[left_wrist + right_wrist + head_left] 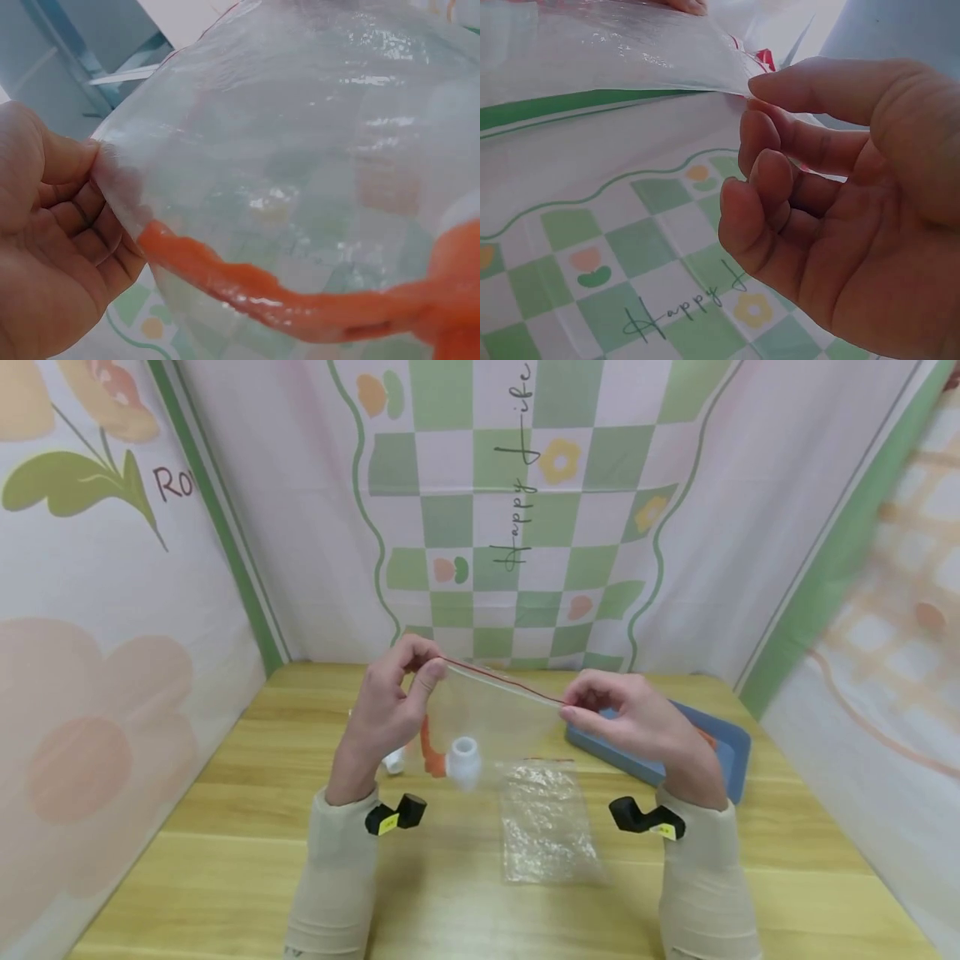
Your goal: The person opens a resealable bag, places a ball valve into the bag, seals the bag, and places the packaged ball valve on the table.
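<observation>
A clear zip bag (498, 718) with a red strip along its top hangs stretched between both hands. The left hand (393, 693) pinches the top left corner between thumb and fingers. At the lower top right corner, the right hand (630, 714) pinches the edge; its thumb and forefinger also show there in the right wrist view. Inside the bag is a white ball valve (463, 763) with an orange handle (431, 752). That orange handle (300, 304) fills the lower part of the left wrist view, behind the plastic.
Another clear zip bag (551, 822) lies flat on the wooden table (442, 893). Behind the right hand stands a blue tray (738, 752) with an orange item (707, 739) in it. A small white piece (393, 762) sits partly hidden beside the left hand.
</observation>
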Motion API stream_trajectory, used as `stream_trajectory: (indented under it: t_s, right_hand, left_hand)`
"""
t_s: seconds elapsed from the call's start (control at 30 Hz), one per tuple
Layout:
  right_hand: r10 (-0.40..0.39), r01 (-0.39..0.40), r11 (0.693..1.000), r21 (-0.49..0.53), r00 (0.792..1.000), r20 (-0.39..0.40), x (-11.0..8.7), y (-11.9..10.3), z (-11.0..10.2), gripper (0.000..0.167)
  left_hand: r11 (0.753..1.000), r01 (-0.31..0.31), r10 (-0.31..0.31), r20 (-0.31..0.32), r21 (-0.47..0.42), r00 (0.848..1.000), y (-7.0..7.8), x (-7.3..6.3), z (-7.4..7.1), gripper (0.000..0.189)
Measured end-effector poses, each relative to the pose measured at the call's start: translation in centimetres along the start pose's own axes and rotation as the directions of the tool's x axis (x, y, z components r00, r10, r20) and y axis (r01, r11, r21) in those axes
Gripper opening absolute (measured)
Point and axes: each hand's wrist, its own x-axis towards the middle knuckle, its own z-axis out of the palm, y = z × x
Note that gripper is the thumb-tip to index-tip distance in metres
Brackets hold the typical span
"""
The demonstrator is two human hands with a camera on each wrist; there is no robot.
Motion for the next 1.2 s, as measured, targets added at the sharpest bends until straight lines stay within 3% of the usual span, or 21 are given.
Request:
stream_trajectory:
  t_s: [0.13,0.33,0.6,0.77,0.93,1.1,1.2]
  right_hand:
    - [-0.008,0.008,0.999,0.032,1.0,0.011,0.1,0.2,0.0,0.01]
    - [-0.079,0.081,0.993,0.088,0.997,-0.023,0.2,0.4,0.1,0.014]
    - [-0.102,0.105,0.991,0.085,0.994,-0.045,0.2,0.1,0.5,0.015]
    - [-0.149,0.161,0.979,0.126,0.984,-0.1,0.3,0.2,0.6,0.018]
    - [-0.222,0.259,0.944,0.204,0.957,-0.187,0.5,0.4,0.8,0.016]
    - [-0.305,0.403,0.857,0.322,0.899,-0.314,1.2,0.5,1.2,0.011]
    - [-0.314,0.451,0.821,0.351,0.869,-0.382,1.5,0.5,1.4,0.009]
  left_hand:
    - [1.0,0.012,-0.012,-0.007,0.006,1.0,0.0,0.0,-0.1,0.004]
    - [0.999,0.031,-0.031,-0.008,0.013,0.999,0.0,0.0,-0.1,0.006]
    - [0.999,0.05,-0.05,-0.01,0.012,0.999,0.0,-0.2,-0.2,0.006]
    - [0.999,0.051,-0.051,0.007,-0.004,0.999,-0.1,-0.1,-0.2,0.004]
    - [0.997,0.067,-0.065,0.056,-0.039,0.996,-0.5,0.0,-0.1,0.004]
    - [0.992,0.102,-0.092,0.123,-0.075,0.988,-1.1,0.0,-0.2,0.006]
    - [0.987,0.132,-0.116,0.166,-0.093,0.979,-1.5,0.1,-0.3,0.006]
